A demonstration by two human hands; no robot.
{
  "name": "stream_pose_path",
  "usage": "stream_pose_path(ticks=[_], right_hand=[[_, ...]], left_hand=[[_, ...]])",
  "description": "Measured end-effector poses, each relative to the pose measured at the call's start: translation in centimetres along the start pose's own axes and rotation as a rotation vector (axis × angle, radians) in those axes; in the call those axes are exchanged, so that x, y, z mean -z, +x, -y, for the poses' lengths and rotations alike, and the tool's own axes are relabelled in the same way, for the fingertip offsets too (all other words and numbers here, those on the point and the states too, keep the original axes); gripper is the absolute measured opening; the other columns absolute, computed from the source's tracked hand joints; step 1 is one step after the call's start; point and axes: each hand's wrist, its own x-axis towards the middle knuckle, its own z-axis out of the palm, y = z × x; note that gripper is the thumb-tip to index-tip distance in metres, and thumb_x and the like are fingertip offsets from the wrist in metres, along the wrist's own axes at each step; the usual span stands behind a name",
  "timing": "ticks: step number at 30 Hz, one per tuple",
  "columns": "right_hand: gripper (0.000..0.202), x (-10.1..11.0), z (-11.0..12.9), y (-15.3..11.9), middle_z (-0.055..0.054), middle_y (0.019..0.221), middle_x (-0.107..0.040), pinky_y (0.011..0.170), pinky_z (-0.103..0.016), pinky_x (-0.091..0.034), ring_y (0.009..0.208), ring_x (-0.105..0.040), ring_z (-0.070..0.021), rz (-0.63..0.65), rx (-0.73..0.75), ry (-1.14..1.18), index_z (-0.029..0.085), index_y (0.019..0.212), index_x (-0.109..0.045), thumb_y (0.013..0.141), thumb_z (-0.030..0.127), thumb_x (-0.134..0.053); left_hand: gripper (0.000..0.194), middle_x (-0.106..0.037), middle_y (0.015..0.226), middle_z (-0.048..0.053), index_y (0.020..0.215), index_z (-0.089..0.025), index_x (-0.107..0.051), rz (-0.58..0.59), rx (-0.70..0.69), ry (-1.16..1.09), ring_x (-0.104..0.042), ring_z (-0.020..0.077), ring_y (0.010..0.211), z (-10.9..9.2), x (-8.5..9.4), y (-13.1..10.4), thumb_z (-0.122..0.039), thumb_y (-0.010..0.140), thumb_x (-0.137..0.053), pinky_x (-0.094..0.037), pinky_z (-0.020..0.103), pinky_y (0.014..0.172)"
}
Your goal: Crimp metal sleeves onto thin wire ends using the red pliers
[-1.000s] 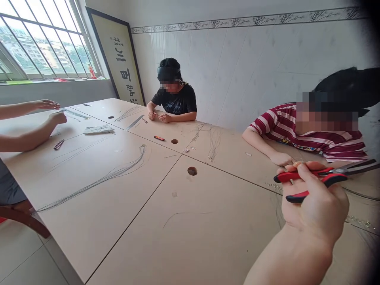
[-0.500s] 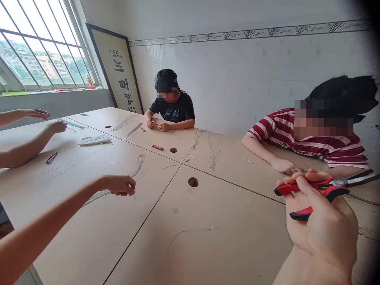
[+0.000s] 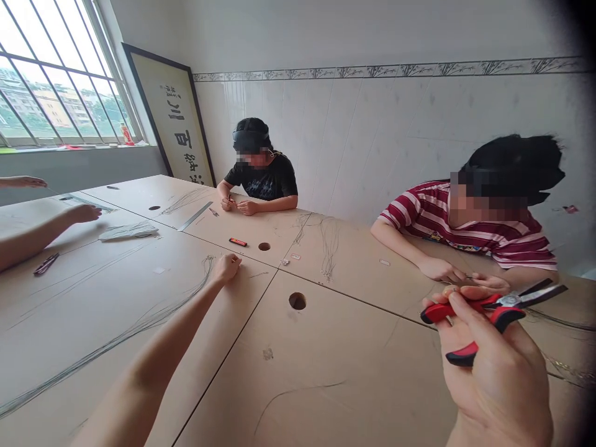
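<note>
My right hand point(image 3: 505, 372) is at the lower right, palm up, closed around the red-and-black handles of a pair of pliers point(image 3: 510, 300). The pliers' jaws point right and stand apart. Out over the middle of the table reaches my left hand point(image 3: 227, 268), its fingers pinched together; anything between them is too small to make out. Just left of it lies a long bundle of thin wires point(image 3: 107, 344), with small fittings at its far end. A short wire piece point(image 3: 258, 274) rests to the right of that hand. One loose curved wire point(image 3: 298, 390) lies nearer to me.
Two people sit across the table point(image 3: 372, 385), hands at small work. Another person's arms point(image 3: 41, 233) reach in from the left. Around them are a metal ruler point(image 3: 195, 216), a red-and-black object point(image 3: 238, 242), a pale packet point(image 3: 129, 232), small snips point(image 3: 46, 264) and round table holes point(image 3: 297, 301).
My left hand has moved forward and right, to the far end of the wire bundle. The view has shifted slightly. My right hand still holds the pliers.
</note>
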Motion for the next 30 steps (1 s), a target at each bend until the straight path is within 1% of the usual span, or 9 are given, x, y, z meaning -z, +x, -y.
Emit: stream_pose_path(ticks=[4, 8, 13, 15, 18, 20, 22, 25, 30], right_hand=[[0.029, 0.3, -0.5, 0.0, 0.001, 0.081, -0.059, 0.074, -0.030, -0.045, 0.075, -0.056, -0.0140, 0.077, -0.010, -0.055, 0.019, 0.077, -0.061, 0.060, 0.026, -0.083], [0.026, 0.4, -1.3, -0.3, 0.001, 0.078, -0.059, 0.071, -0.029, -0.042, 0.075, -0.053, -0.0154, 0.287, -0.027, -0.401, 0.020, 0.084, -0.063, 0.071, 0.037, -0.077], [0.020, -0.7, -2.0, -1.3, 0.000, 0.080, -0.059, 0.072, -0.028, -0.042, 0.076, -0.054, -0.0167, 0.597, -0.040, -0.583, 0.021, 0.085, -0.058, 0.083, 0.039, -0.065], [0.018, -1.2, -1.9, -1.6, 0.000, 0.081, -0.058, 0.072, -0.028, -0.042, 0.077, -0.054, -0.0166, 0.643, -0.055, -0.612, 0.021, 0.087, -0.057, 0.086, 0.038, -0.062], [0.016, -1.4, -1.6, -1.9, 0.001, 0.082, -0.058, 0.073, -0.028, -0.042, 0.078, -0.054, -0.0160, 0.667, -0.078, -0.611, 0.021, 0.089, -0.056, 0.088, 0.036, -0.061], [0.014, -1.4, -1.3, -2.0, 0.001, 0.083, -0.057, 0.073, -0.027, -0.042, 0.078, -0.054, -0.0155, 0.671, -0.072, -0.598, 0.022, 0.089, -0.056, 0.088, 0.035, -0.060], [0.015, -1.5, -1.0, -2.2, 0.001, 0.082, -0.057, 0.073, -0.027, -0.042, 0.077, -0.053, -0.0152, 0.674, -0.064, -0.588, 0.022, 0.089, -0.056, 0.089, 0.036, -0.060], [0.015, -1.6, -0.7, -2.5, 0.001, 0.084, -0.058, 0.074, -0.028, -0.043, 0.078, -0.055, -0.0158, 0.696, -0.084, -0.552, 0.022, 0.090, -0.055, 0.091, 0.037, -0.058], [0.013, -1.9, -0.8, -2.7, 0.002, 0.082, -0.058, 0.078, -0.029, -0.044, 0.081, -0.057, -0.0154, 0.713, -0.120, -0.541, 0.023, 0.090, -0.055, 0.091, 0.035, -0.059]], left_hand=[[0.029, -0.064, 0.113, 0.008, 0.113, -0.014, -0.061, -0.060, -0.027, 0.032, -0.064, 0.0214, 0.095, 0.1, -0.2, -0.2, -0.034, 0.093, -0.058, -0.055, 0.040, 0.081], [0.028, -0.062, 0.115, 0.008, 0.111, -0.014, -0.062, -0.123, -0.115, 0.010, -0.062, 0.0233, 0.100, -1.2, 0.7, -1.6, -0.034, 0.092, -0.060, -0.052, 0.042, 0.086], [0.022, -0.056, 0.127, 0.004, 0.102, -0.020, -0.067, -0.208, -0.344, -0.143, -0.046, 0.0309, 0.124, -6.0, 0.9, -5.7, -0.035, 0.087, -0.059, -0.043, 0.044, 0.096], [0.023, -0.056, 0.129, 0.007, 0.097, -0.021, -0.069, -0.190, -0.419, -0.208, -0.051, 0.0295, 0.115, -8.9, 0.6, -8.5, -0.036, 0.084, -0.058, -0.045, 0.040, 0.090], [0.032, -0.068, 0.104, 0.006, 0.107, -0.025, -0.070, 0.041, -0.550, -0.290, -0.061, 0.0191, 0.079, -13.4, 0.4, -13.9, -0.044, 0.085, -0.057, -0.050, 0.032, 0.071], [0.043, -0.068, 0.081, 0.005, 0.123, -0.025, -0.063, 0.433, -0.550, -0.390, -0.060, 0.0194, 0.073, -15.6, 0.5, -17.5, -0.048, 0.087, -0.055, -0.047, 0.030, 0.061], [0.044, -0.069, 0.095, 0.006, 0.126, -0.025, -0.060, 0.651, -0.592, -0.503, -0.061, 0.0183, 0.075, -17.0, 0.5, -20.1, -0.045, 0.088, -0.056, -0.047, 0.029, 0.060], [0.031, -0.067, 0.107, 0.007, 0.113, -0.023, -0.065, 0.723, -0.644, -0.633, -0.060, 0.0169, 0.080, -17.6, 0.2, -21.8, -0.039, 0.088, -0.060, -0.049, 0.030, 0.069], [0.017, -0.065, 0.082, 0.003, 0.091, -0.021, -0.069, 0.696, -0.633, -0.618, -0.055, 0.0166, 0.078, -17.0, -0.3, -21.2, -0.035, 0.089, -0.060, -0.046, 0.031, 0.071]])
